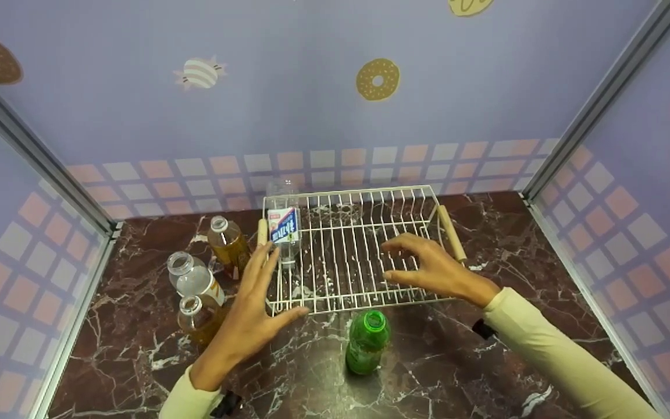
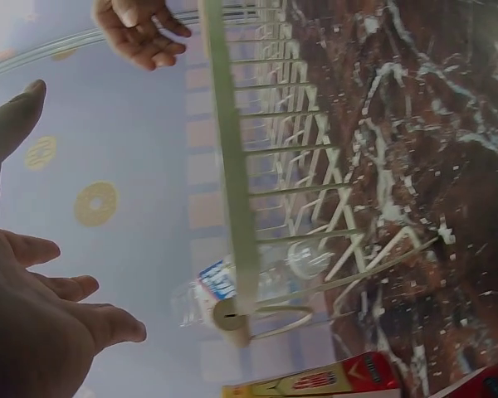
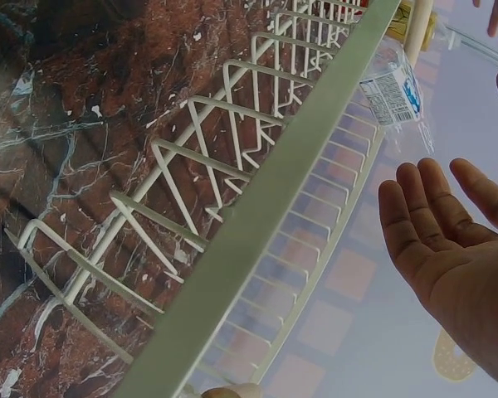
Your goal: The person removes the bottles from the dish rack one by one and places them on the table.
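Observation:
A white wire dish rack [image 1: 346, 250] with wooden handles stands on the marble-patterned counter. Lying at its left end is a clear plastic bottle [image 1: 288, 254] with a blue-and-white label. My left hand [image 1: 248, 308] is over the rack's front left corner, fingers spread and holding nothing. Above the rack's right part hovers my right hand [image 1: 431, 270], its fingers loosely bent and nothing in its grasp. In the right wrist view, that palm [image 3: 465, 265] faces the rack's inside. An uncapped green bottle [image 1: 368, 343] stands in front of the rack, between the hands.
Left of the rack stand a clear bottle [image 1: 192, 279] and two bottles of amber look, one behind [image 1: 229, 247] and one in front [image 1: 200, 323]. Patterned walls [image 1: 323, 116] enclose the counter [image 1: 463, 361] at the back and both sides.

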`<state>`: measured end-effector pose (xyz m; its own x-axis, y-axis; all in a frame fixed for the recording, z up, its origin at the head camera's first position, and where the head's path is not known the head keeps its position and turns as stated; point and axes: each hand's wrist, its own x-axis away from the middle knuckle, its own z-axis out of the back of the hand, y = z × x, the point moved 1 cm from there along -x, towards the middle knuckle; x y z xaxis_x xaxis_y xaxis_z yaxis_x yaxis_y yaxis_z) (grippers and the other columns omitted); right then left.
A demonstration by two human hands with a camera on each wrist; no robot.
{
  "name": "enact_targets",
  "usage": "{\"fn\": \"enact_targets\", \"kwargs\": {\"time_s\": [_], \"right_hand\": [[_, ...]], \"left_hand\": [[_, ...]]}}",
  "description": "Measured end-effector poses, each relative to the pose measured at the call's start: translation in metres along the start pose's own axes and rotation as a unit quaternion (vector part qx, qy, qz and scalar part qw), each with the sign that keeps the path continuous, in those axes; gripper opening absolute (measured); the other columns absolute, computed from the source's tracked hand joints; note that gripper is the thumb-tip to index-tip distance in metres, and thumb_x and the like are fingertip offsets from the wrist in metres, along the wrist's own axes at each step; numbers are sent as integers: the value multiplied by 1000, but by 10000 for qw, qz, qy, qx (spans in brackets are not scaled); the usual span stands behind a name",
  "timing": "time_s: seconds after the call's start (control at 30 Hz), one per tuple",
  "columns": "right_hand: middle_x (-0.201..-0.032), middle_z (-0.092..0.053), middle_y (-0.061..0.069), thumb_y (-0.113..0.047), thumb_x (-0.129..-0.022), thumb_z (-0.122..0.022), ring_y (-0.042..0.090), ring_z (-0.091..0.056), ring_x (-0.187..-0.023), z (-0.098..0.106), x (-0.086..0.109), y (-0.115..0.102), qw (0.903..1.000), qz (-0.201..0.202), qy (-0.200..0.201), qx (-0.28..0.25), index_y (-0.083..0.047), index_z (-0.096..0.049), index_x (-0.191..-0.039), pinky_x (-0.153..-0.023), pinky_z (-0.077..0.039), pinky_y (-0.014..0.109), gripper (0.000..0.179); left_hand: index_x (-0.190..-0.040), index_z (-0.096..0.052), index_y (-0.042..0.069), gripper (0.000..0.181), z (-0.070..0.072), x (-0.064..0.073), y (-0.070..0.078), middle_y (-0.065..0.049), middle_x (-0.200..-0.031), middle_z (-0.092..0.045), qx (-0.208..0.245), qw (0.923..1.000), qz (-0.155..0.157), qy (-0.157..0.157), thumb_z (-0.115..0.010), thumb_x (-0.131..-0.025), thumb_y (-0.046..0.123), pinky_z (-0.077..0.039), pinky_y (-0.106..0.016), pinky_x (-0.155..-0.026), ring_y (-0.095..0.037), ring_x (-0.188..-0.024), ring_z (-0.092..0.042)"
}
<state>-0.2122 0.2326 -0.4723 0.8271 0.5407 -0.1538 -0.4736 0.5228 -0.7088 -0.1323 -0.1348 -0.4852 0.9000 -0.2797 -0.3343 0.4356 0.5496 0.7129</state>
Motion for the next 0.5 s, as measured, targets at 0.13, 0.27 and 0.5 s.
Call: {"fn": "enact_targets", "kwargs": {"time_s": [0.13, 0.27, 0.5], "right_hand": [[-139, -71, 15, -32, -94, -89, 38, -68, -126, -1, -3, 1, 10000, 52, 3, -1, 0, -67, -143, -112, -55, 62, 62], [-136, -72, 14, -33, -95, -88, 32, -69, -120, -3, -6, 1, 10000, 55, -4, 50, -1, -67, -143, -107, -59, 58, 62], [-136, -72, 14, -33, -95, -89, 35, -69, -122, -5, -11, 5, 9999, -107, -12, 0, -1, -66, -144, -109, -58, 57, 63]], "left_hand": [[-176, -18, 7, 119, -7, -2, -7, -8, -185, -7, -73, 9998, 84, -185, -91, -88, 41, -15, -68, -134, -41, -169, -8], [-174, -22, 1, 119, -12, -4, -13, -14, -184, -12, -156, 9996, 36, -241, -93, -87, 40, -17, -69, -133, -45, -168, -11], [-175, -21, 3, 120, -17, -6, -22, -10, -185, -10, -153, 9994, 113, -302, -94, -86, 38, -16, -68, -133, -44, -168, -10]]}}
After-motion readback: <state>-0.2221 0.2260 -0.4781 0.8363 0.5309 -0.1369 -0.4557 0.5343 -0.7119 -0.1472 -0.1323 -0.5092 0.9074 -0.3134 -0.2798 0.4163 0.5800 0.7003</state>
